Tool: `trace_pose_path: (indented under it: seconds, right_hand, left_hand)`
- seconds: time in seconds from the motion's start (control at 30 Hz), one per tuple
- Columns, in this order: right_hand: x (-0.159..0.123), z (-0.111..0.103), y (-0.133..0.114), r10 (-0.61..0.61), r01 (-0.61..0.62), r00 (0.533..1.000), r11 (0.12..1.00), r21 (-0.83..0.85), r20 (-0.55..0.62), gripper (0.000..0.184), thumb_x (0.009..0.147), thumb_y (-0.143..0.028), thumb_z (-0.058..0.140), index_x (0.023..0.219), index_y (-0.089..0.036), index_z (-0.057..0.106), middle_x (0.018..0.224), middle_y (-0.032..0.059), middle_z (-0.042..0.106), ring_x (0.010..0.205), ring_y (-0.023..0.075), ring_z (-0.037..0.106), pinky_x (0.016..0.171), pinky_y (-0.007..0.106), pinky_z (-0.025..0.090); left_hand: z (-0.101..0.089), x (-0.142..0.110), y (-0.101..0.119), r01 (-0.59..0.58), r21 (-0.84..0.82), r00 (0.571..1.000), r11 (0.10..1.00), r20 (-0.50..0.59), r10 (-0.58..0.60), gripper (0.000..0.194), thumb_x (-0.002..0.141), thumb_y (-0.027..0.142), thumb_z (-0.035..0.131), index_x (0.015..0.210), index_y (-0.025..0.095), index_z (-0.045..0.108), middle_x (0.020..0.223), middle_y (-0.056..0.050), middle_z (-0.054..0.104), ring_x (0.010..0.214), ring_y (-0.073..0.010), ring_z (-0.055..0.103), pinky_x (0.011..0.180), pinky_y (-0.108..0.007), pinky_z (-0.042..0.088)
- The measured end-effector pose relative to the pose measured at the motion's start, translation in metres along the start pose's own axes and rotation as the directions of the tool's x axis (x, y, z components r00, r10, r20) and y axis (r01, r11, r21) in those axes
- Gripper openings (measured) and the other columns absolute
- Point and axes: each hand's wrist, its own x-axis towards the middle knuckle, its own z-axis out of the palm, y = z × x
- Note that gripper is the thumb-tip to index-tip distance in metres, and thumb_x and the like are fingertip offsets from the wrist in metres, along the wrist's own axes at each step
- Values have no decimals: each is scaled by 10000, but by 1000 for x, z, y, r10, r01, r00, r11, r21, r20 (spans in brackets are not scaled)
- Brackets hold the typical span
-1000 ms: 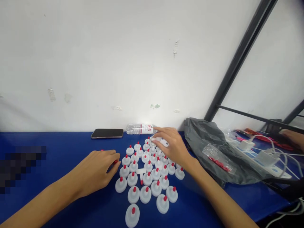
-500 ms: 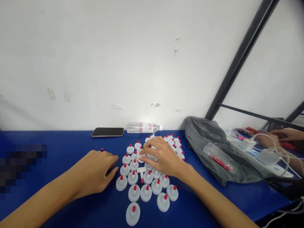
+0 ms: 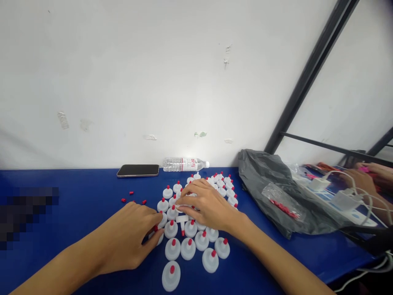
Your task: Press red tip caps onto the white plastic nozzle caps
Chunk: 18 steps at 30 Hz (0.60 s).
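White caps (image 3: 188, 250) with red tips (image 3: 172, 269) spread toward the back edge of the table (image 3: 76, 184); the right hand (image 3: 208, 205) pinches one between fingertips; I cannot tell whether the left hand (image 3: 130, 237) grips anything.

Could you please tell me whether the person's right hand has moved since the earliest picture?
Yes; judged against the clear bottle, the right hand has moved leftward and nearer the person.
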Motion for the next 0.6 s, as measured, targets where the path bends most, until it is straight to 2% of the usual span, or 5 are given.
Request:
trace_pose_path:
  seconds: [0.17, 0.33, 0.43, 0.53, 0.6]
  right_hand:
    - [-1, 0, 2, 30, -30, 999, 1000, -3, 26, 138, 1077, -307, 711, 1153, -228, 795, 1112, 36, 777, 1041, 200, 705, 969, 398, 494]
    - [-2, -7, 0, 46, -44, 998, 998, 35, -43, 256, 1110, -391, 643, 1251, -213, 760, 1136, 48, 788, 1058, 225, 699, 996, 426, 486]
    - [0, -9, -7, 23, -19, 998, 996, 82, -52, 474, 1054, -531, 705, 1392, -200, 682, 1233, 60, 786, 1141, 239, 705, 1069, 441, 475]
    - [3, -5, -16, -16, 22, 998, 996, 84, -68, 682, 1021, -649, 693, 1502, -177, 590, 1292, 82, 783, 1191, 230, 715, 1154, 442, 451]
    - [4, -2, -20, -30, 35, 995, 997, 62, -93, 598, 1067, -623, 636, 1458, -171, 617, 1235, 75, 806, 1142, 207, 737, 1168, 424, 448]
  left_hand:
    - [-2, 1, -3, -28, 11, 999, 1000, -46, 28, 341, 1055, 276, 404, 725, 246, 486, 703, -6, 680, 593, -209, 608, 603, -381, 273]
    - [-4, 3, -8, -67, 20, 965, 998, -252, 70, 386, 1128, 298, 360, 781, 238, 520, 699, 18, 623, 533, -160, 508, 575, -365, 283]
    - [-2, 4, -9, -64, -33, 930, 997, -364, 47, 346, 1152, 306, 367, 882, 232, 572, 751, 32, 631, 547, -144, 503, 569, -345, 305]
    - [1, 5, -7, -70, -119, 909, 990, -418, 14, 304, 1160, 298, 381, 951, 239, 593, 780, 47, 637, 569, -130, 526, 570, -315, 338]
    - [2, 5, -5, -85, -158, 902, 984, -431, 9, 282, 1159, 292, 389, 988, 242, 608, 789, 50, 639, 556, -123, 523, 554, -303, 335]
